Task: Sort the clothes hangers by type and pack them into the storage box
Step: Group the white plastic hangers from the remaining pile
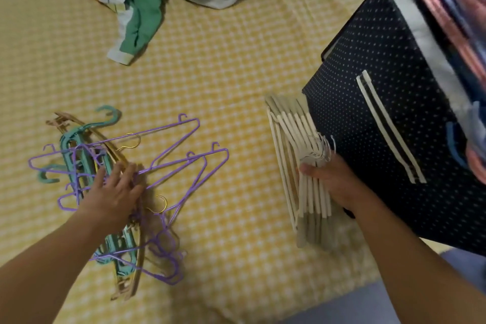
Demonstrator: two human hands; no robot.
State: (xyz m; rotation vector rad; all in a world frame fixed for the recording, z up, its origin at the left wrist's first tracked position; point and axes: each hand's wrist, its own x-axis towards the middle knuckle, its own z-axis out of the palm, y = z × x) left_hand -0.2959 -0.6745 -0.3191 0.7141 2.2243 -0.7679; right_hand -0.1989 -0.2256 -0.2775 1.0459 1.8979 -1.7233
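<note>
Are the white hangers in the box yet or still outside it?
Outside. The right hand grips the bunch of white hangers by their necks, resting on the yellow bedcover against the dotted box's outer wall.

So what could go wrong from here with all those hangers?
The purple wire hangers are tangled with the teal hangers under the left hand; lifting one may drag others along. The right hand grips a fanned bundle of white hangers, which could slip apart before reaching the dotted box.
</note>
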